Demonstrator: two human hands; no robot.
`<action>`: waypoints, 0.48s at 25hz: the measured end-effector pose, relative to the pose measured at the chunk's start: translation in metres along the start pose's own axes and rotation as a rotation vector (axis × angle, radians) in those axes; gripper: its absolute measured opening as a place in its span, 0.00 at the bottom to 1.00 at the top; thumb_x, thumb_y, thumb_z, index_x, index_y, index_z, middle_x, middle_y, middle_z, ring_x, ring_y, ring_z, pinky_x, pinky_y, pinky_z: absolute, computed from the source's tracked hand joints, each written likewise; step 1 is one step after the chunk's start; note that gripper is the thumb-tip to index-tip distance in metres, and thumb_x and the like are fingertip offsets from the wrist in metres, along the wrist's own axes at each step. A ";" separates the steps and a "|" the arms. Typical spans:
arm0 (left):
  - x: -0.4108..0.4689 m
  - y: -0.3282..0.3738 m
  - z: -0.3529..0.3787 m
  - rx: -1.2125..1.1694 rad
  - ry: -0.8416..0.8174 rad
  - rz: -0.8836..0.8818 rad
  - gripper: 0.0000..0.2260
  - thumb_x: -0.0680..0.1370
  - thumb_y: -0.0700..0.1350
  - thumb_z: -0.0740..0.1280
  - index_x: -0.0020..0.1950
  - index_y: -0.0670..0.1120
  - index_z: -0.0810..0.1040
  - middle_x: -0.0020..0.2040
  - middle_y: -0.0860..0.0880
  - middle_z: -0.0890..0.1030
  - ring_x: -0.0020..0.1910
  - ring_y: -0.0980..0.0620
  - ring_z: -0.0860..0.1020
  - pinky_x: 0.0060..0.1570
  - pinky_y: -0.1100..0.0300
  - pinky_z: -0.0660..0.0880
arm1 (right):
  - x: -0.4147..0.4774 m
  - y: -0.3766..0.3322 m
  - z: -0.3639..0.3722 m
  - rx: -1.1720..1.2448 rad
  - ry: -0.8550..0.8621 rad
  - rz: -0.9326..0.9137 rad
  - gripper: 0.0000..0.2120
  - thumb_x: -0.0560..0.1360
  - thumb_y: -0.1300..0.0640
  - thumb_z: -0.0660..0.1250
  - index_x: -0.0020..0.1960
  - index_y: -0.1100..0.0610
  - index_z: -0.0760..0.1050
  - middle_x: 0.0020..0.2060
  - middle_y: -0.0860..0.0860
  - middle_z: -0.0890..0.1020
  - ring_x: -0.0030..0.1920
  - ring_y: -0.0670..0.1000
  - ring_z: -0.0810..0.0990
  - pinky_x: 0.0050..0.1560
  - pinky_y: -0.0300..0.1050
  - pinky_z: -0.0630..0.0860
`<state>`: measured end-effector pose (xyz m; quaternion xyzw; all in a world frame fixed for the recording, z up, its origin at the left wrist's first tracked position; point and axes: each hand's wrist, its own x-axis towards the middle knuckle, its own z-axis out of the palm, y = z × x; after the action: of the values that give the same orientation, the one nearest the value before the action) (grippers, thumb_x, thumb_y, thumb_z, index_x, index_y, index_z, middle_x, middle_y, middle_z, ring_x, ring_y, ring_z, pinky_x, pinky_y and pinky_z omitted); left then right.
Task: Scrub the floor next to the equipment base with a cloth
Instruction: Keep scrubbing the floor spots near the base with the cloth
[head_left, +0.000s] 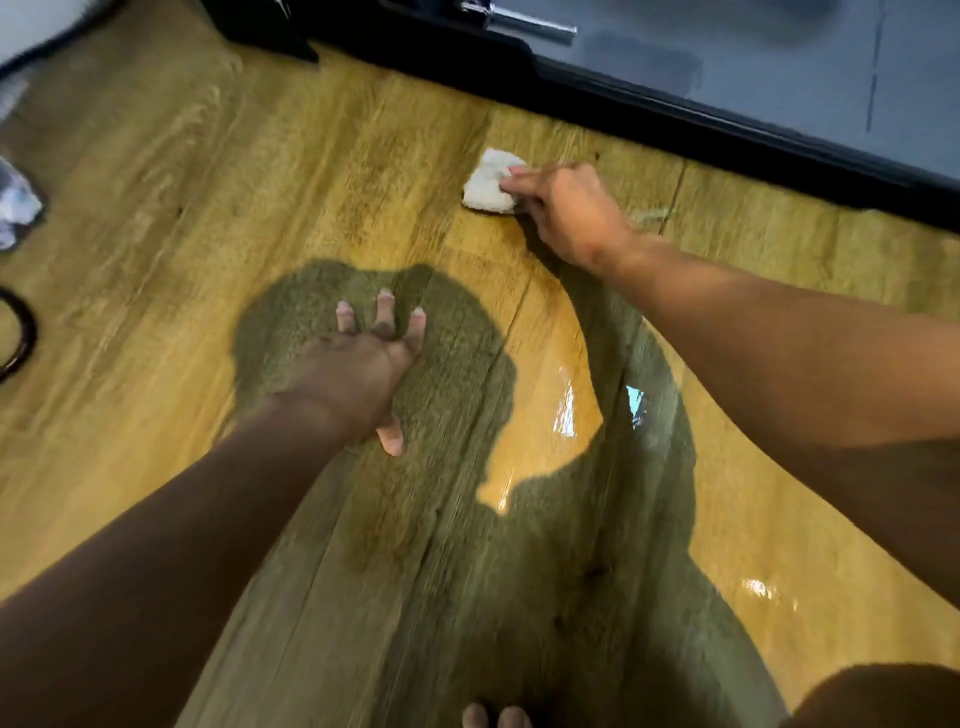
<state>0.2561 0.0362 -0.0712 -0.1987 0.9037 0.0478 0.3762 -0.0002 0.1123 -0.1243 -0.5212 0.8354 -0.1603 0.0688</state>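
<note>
Scrubbing beside the base.
Right hand (566, 210) pinches small white folded cloth (488, 183) on glossy wooden floor (260, 156), near black equipment base (675, 111); soft, light, grip its edge. Left hand (358, 369) flat, released.

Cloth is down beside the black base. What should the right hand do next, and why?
Probably slide the cloth toward the base and rub along its edge. The right hand grips the cloth flat on the floor, a strip of bare floor lies between cloth and base, and the left hand presses flat on the floor as a brace.
</note>
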 end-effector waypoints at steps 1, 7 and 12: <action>-0.001 -0.001 0.001 0.002 0.016 0.005 0.60 0.63 0.56 0.78 0.77 0.52 0.34 0.76 0.43 0.33 0.75 0.34 0.43 0.67 0.39 0.62 | 0.007 0.002 -0.002 0.047 0.032 0.111 0.17 0.78 0.65 0.60 0.64 0.55 0.76 0.65 0.53 0.75 0.67 0.53 0.72 0.72 0.46 0.62; -0.001 -0.004 0.005 0.012 0.066 0.002 0.59 0.62 0.57 0.78 0.77 0.52 0.36 0.77 0.46 0.36 0.76 0.36 0.46 0.65 0.39 0.65 | -0.097 -0.067 0.010 0.044 -0.118 -0.258 0.18 0.74 0.66 0.66 0.62 0.55 0.77 0.62 0.53 0.78 0.64 0.52 0.75 0.66 0.44 0.66; 0.001 -0.006 0.008 -0.023 0.086 0.007 0.61 0.61 0.57 0.79 0.77 0.53 0.36 0.77 0.47 0.36 0.75 0.35 0.46 0.65 0.38 0.64 | -0.060 -0.049 0.001 0.011 -0.092 -0.045 0.19 0.78 0.66 0.61 0.67 0.54 0.72 0.68 0.50 0.72 0.69 0.49 0.69 0.71 0.46 0.64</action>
<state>0.2634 0.0323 -0.0774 -0.2019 0.9191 0.0510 0.3346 0.0690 0.1457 -0.1118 -0.5462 0.8187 -0.1421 0.1062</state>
